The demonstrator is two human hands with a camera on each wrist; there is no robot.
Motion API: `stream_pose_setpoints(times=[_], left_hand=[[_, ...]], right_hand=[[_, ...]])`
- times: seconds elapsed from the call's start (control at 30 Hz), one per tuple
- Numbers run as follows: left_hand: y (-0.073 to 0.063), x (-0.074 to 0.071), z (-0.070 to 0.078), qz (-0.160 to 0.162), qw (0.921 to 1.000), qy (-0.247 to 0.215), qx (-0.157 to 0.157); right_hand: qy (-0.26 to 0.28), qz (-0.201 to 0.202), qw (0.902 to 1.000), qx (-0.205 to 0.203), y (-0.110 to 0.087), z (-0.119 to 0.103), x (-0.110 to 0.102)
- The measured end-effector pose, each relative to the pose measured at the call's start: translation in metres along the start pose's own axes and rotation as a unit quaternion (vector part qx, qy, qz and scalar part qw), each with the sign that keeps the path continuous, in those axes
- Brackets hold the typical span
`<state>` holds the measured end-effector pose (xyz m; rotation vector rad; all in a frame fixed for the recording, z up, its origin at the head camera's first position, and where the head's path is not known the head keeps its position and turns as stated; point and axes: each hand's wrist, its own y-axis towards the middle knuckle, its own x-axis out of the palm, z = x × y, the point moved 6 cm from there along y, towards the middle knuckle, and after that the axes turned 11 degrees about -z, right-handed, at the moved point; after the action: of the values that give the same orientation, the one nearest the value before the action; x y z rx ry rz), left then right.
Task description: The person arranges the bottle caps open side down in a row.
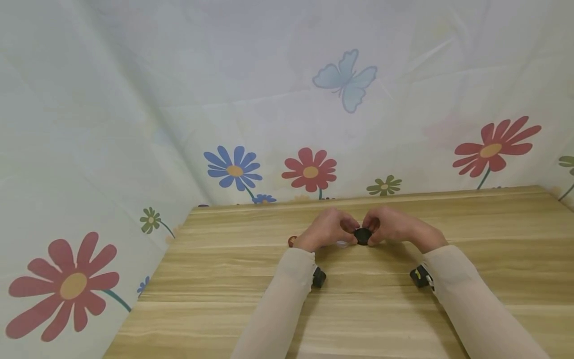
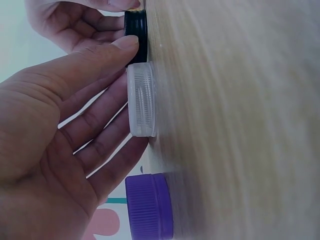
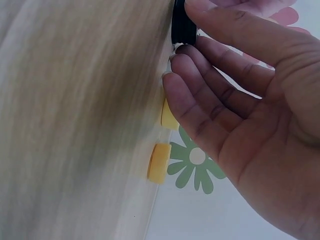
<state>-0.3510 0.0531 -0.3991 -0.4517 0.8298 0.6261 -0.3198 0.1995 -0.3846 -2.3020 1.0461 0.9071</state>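
A round black bottle cap (image 1: pixel 362 236) is at the table's middle, between both hands, its side ridged in the left wrist view. My left hand (image 1: pixel 329 229) pinches it from the left, thumb on its near side. From the right, my right hand (image 1: pixel 392 227) also pinches it with thumb and fingers. Beside the black cap, a clear whitish bottle cap (image 2: pixel 142 100) sits in front of the left hand's lower fingers. A purple bottle cap (image 2: pixel 149 206) stands farther along the table. The index fingertips behind the black cap are partly hidden.
A red cap (image 1: pixel 293 241) shows beside the left wrist. Two yellow caps (image 3: pixel 160 163) (image 3: pixel 169 116) sit past the right fingers, hidden from the head view. The wooden table (image 1: pixel 215 294) meets a flowered cloth (image 1: pixel 269 99) at its back and left edges.
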Motion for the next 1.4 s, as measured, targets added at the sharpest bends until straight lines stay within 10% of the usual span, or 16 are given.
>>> stream_pose_setpoints(times=[0.57,1.4], left_hand=[[-0.003,-0.002,0.000,0.010,0.9997,-0.022,-0.004],[0.007,-0.006,0.014,0.116,0.9930,-0.021,0.007]], right_hand=[[-0.007,0.006,0.9998,0.017,0.000,0.001,-0.002],[-0.017,0.094,0.9954,0.014,-0.016,0.000,-0.025]])
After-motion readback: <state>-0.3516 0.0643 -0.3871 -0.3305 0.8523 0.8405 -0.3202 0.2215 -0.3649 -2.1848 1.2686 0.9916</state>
